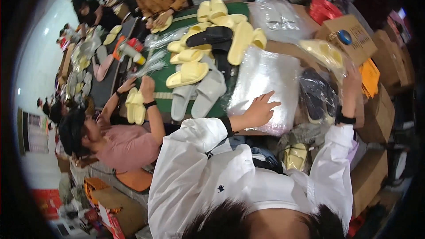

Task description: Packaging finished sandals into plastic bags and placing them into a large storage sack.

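My left hand [261,109] rests with fingers spread on the near part of a stack of clear plastic bags [265,77]. At the right, my right hand [352,81] grips a clear bag holding yellow slippers [325,54], which is raised above the table's right side. Between my hands lies a clear bag with dark slippers [315,95]. Left of the bag stack is a pile of loose slippers: yellow ones [188,74], grey ones [208,90] and a black one [210,36]. My right fingers are partly hidden by glare and plastic.
Cardboard boxes [347,40] line the right side, one with a blue tape roll [344,37] on it. More clear plastic [281,17] and a red bag [325,9] lie at the back. Co-workers [128,146] sit at the left and far sides of the green-topped table [183,20].
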`<state>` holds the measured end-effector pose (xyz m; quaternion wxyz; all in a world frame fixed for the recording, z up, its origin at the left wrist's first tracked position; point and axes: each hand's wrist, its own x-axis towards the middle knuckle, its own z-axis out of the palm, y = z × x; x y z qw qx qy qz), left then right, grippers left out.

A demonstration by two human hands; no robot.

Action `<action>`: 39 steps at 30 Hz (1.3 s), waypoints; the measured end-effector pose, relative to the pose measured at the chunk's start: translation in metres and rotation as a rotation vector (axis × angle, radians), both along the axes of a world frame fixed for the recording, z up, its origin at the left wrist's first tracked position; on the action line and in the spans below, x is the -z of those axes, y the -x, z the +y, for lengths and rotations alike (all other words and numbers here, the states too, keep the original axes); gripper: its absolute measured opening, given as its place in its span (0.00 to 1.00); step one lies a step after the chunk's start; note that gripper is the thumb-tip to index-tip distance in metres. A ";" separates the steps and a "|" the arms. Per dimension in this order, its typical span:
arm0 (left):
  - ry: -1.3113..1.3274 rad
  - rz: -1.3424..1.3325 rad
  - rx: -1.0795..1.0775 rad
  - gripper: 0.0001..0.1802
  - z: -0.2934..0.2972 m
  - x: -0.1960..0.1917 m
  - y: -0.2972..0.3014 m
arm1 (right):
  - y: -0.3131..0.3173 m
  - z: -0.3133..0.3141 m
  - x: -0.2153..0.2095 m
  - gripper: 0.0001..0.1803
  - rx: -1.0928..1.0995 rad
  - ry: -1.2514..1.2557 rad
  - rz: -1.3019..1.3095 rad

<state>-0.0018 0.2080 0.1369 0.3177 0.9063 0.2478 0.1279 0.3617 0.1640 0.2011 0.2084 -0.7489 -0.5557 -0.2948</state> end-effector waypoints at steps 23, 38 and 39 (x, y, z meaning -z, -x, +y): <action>0.459 -0.293 -0.902 0.63 0.268 0.111 0.260 | 0.308 0.025 0.170 0.18 -0.494 0.920 1.015; 0.752 -0.058 -0.889 0.35 0.333 0.092 0.278 | 0.331 0.041 0.164 0.15 -0.347 0.761 1.126; 0.654 -0.115 -0.776 0.34 0.336 0.113 0.302 | 0.332 0.042 0.160 0.15 -0.361 0.775 1.086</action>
